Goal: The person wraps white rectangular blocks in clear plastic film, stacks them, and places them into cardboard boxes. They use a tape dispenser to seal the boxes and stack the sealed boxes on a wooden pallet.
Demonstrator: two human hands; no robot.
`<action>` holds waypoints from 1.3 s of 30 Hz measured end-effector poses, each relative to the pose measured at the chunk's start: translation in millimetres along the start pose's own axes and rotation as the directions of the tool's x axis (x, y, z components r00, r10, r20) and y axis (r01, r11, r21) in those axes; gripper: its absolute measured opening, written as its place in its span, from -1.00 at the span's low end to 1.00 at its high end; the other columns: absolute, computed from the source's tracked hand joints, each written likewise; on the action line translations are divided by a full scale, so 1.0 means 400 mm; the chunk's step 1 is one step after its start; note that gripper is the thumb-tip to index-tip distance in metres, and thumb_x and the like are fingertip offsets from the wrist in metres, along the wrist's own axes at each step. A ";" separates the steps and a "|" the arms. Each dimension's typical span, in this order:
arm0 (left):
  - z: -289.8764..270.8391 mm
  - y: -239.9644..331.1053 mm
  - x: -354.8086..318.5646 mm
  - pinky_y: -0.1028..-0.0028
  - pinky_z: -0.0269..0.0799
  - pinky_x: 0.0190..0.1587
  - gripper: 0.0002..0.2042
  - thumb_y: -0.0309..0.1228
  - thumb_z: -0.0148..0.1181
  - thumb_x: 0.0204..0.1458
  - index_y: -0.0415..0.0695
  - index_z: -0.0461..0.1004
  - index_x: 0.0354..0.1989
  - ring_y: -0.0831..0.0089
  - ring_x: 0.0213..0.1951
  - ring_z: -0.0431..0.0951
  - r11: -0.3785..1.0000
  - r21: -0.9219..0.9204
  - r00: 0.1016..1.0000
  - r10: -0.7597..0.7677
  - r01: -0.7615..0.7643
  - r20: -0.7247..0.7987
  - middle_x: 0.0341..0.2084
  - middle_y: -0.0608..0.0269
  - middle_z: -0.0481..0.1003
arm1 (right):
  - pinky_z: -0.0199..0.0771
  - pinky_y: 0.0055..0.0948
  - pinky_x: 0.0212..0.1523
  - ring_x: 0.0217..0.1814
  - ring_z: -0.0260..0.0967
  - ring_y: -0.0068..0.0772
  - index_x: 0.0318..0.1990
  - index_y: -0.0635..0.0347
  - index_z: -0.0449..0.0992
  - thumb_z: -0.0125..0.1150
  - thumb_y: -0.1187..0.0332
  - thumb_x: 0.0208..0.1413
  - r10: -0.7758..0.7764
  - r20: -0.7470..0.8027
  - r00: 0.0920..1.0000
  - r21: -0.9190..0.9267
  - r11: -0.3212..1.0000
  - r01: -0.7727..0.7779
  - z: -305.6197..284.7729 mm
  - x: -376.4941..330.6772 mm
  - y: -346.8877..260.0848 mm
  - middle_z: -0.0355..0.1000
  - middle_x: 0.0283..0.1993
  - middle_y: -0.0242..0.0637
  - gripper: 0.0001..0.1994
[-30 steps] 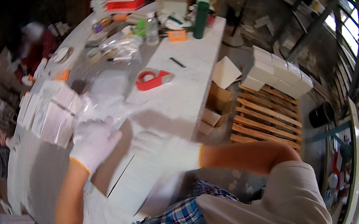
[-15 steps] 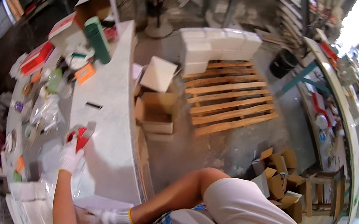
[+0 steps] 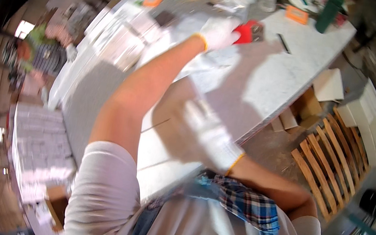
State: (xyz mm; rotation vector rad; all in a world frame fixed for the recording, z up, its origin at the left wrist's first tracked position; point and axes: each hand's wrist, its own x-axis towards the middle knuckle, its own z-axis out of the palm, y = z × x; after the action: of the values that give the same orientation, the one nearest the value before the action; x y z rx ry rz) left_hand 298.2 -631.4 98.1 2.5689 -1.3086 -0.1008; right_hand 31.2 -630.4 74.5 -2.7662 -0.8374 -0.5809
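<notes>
My left hand (image 3: pixel 218 33), in a white knit glove with a yellow cuff, is closed on a red tape dispenser (image 3: pixel 245 33) at the far side of the white worktable (image 3: pixel 278 77). My right hand (image 3: pixel 212 136), gloved alike, is nearer to me and smeared by motion, so its fingers cannot be made out. Beneath it, partly in shadow, lies a pale, flat-topped carton (image 3: pixel 160 169) with straight slits across its top. Whether the right hand touches it cannot be told. Clear plastic film (image 3: pixel 216 63) lies beside the left hand.
A small black bar (image 3: pixel 283 43), an orange box (image 3: pixel 296 14) and a green bottle (image 3: pixel 330 13) stand or lie farther along the table. White packets (image 3: pixel 128 41) are stacked to the left. Another person (image 3: pixel 48 53) is beyond them. A wooden pallet (image 3: pixel 328 164) lies at the right.
My view has swung left toward the table. The right hand has come over the pale carton. The left hand still holds the red tape dispenser.
</notes>
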 end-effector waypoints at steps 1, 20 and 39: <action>-0.069 -0.026 -0.039 0.06 0.52 -0.05 -0.69 -0.24 0.15 0.10 -0.25 0.55 -0.16 -0.12 -0.19 0.62 1.000 -0.003 0.999 0.014 -0.014 -0.031 -0.25 -0.18 0.62 | 0.09 0.04 0.50 0.44 0.19 0.05 0.24 0.33 0.42 0.15 0.23 0.11 -0.031 0.003 1.000 0.031 0.999 0.031 -0.004 0.007 -0.004 0.34 0.31 0.03 -0.44; -0.339 0.029 -0.836 0.50 0.59 -0.24 -0.47 -0.01 0.37 0.13 -0.34 0.58 -0.10 0.52 -0.33 0.64 0.392 -0.727 0.770 -0.567 0.564 0.292 -0.30 0.13 0.64 | 0.06 0.00 0.51 0.51 0.07 0.08 0.35 0.27 0.28 0.61 -0.15 -0.46 0.024 0.156 0.987 0.157 0.986 -0.049 -0.057 0.036 -0.060 0.21 0.42 -0.05 0.14; -0.299 0.052 -0.836 0.46 0.47 -0.34 -0.55 -0.06 0.26 0.15 -0.34 0.62 -0.25 0.57 -0.45 0.50 0.612 -0.614 0.840 -0.515 0.499 0.169 -0.52 0.21 0.55 | 0.49 -0.35 -0.15 -0.03 0.53 -0.34 0.16 0.21 0.52 0.27 -0.16 0.16 0.499 0.201 0.843 0.636 0.588 -0.500 -0.160 0.090 -0.063 0.53 0.05 -0.29 -0.36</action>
State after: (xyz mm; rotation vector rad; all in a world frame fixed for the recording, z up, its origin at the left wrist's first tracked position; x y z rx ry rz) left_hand 104.8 -350.8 200.8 2.2089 -0.3559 -0.5257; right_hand 24.3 -610.7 149.4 -2.1453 -0.1473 -0.1132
